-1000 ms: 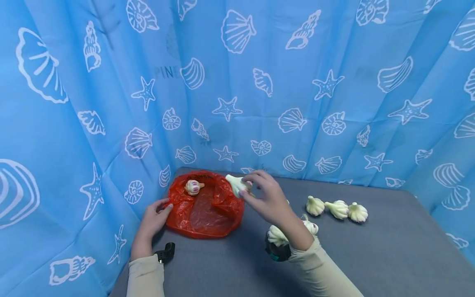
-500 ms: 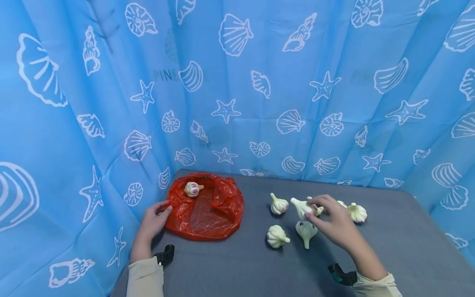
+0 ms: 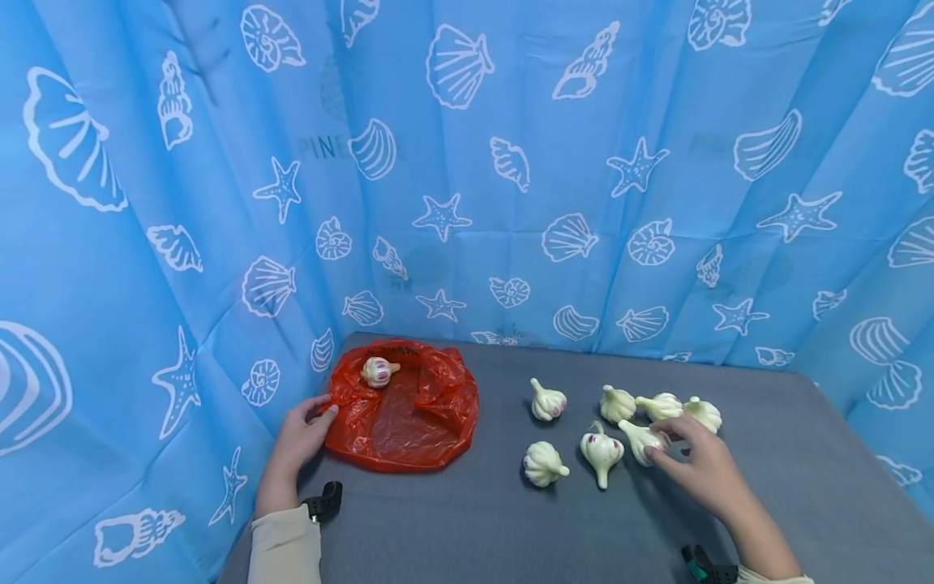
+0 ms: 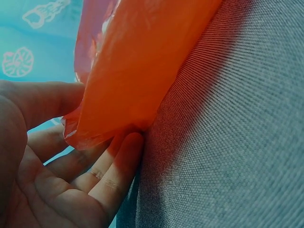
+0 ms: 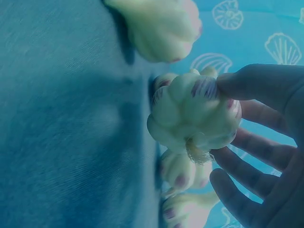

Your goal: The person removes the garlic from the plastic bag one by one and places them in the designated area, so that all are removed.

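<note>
The right hand (image 3: 700, 470) pinches a garlic bulb (image 3: 644, 442) between thumb and fingertips; the wrist view shows the thumb on its top and the fingers (image 5: 247, 171) curled under its root end, low over the grey table (image 3: 452, 519). A second ago this hand held a bulb at the rim of the red bag (image 3: 404, 418); half a second ago it was among the loose bulbs, and now it has come nearer the body with a bulb in its grasp beside the others (image 3: 660, 405). So the bulb carried to the bag seems not to have gone in: only one bulb (image 3: 379, 371) lies on the bag, as before. The left hand (image 3: 302, 434) has not moved, thumb and fingers holding the bag's edge (image 4: 118, 114) at the table's left side.
</note>
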`<state>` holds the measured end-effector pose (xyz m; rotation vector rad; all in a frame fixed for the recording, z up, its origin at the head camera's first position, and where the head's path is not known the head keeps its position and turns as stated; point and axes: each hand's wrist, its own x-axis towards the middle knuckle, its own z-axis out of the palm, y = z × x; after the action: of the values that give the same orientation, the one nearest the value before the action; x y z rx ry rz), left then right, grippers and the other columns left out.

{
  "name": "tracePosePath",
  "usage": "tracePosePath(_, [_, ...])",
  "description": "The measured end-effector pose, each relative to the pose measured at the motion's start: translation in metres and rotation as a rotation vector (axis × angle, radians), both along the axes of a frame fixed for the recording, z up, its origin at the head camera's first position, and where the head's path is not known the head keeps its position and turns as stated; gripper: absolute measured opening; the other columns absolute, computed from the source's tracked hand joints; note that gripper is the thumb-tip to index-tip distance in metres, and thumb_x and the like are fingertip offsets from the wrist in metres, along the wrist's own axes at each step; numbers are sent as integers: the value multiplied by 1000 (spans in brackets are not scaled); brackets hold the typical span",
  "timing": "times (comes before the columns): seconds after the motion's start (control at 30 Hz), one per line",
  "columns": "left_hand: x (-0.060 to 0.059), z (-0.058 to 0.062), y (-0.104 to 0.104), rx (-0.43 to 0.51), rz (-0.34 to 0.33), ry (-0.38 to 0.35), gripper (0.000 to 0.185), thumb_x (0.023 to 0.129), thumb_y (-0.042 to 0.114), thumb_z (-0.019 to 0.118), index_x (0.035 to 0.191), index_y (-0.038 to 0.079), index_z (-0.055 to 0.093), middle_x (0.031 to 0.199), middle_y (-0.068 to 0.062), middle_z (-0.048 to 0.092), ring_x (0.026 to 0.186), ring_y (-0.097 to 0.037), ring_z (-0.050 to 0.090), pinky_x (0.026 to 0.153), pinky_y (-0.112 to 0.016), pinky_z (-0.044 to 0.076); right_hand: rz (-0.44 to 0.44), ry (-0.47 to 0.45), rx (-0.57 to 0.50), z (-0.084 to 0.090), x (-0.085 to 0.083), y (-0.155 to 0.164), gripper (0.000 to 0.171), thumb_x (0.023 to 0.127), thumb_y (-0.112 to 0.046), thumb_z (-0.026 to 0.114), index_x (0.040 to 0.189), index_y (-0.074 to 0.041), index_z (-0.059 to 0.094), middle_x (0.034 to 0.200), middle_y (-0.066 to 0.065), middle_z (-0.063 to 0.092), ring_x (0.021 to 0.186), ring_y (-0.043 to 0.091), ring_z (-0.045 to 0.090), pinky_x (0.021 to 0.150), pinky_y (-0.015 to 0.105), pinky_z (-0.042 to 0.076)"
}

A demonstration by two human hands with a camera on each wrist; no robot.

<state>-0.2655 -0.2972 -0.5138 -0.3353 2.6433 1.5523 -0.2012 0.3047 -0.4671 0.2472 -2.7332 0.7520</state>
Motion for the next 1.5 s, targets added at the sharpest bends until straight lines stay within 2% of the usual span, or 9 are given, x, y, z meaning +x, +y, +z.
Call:
tracePosePath(0.13, [0,-2,-1,4,5,-8,59,111,35,53,160,3,44,162,-29,44,148,-48,46,118,-63,43,-3,-13,16,-6,-2,4,28,85,-11,88,109,-3,76,104,9,74,93,28,67,76,46,60])
tracePosePath(0.43, [1,0,2,-8,3,26,57,111,32,53,158,0,45,158,-30,48,145,-48,49,119,-62,44,-9,-78,22,-7,-6,5,29,88,-13,86,112,-1,74,108,15,73,98,32,68,80,53,60])
tracePosePath(0.67, [1,3,2,-4,3,28,57,111,31,53,158,0,45,159,-29,47,146,-47,48,119,-61,43,9,-48,7,-1,-7,-1,30,90,-16,85,114,-1,74,111,18,73,102,38,70,82,57,60])
tracePosePath(0.8, [1,4,1,-3,1,26,57,111,31,52,159,1,44,160,-29,46,147,-48,47,119,-61,43,38,-9,-8,8,-9,-12,28,91,-15,84,115,-2,75,113,16,73,105,38,69,82,54,61])
tracePosePath(1.03, [3,3,1,0,0,23,57,111,31,53,159,1,44,160,-29,46,147,-47,48,119,-61,43,136,52,-70,34,-18,-52,26,94,-17,82,117,-7,76,118,12,73,105,30,68,77,36,57])
tracePosePath(1.27, [3,2,0,-5,-4,22,58,111,32,53,159,0,44,160,-29,46,146,-48,47,119,-63,43,269,74,-151,49,-34,-111,25,96,-15,80,120,-11,74,121,7,72,113,28,68,88,52,60])
tracePosePath(1.4, [3,3,0,-5,-1,15,57,111,31,53,159,1,44,160,-29,46,147,-48,47,119,-62,43,356,73,-214,52,-45,-147,26,95,-17,80,120,-14,75,121,5,73,111,22,68,89,53,60])
tracePosePath(1.5, [3,4,1,-8,-3,14,58,111,32,53,159,1,44,160,-29,46,146,-48,47,119,-63,43,412,59,-239,53,-52,-176,25,95,-19,81,120,-16,75,119,3,73,109,19,68,89,47,61])
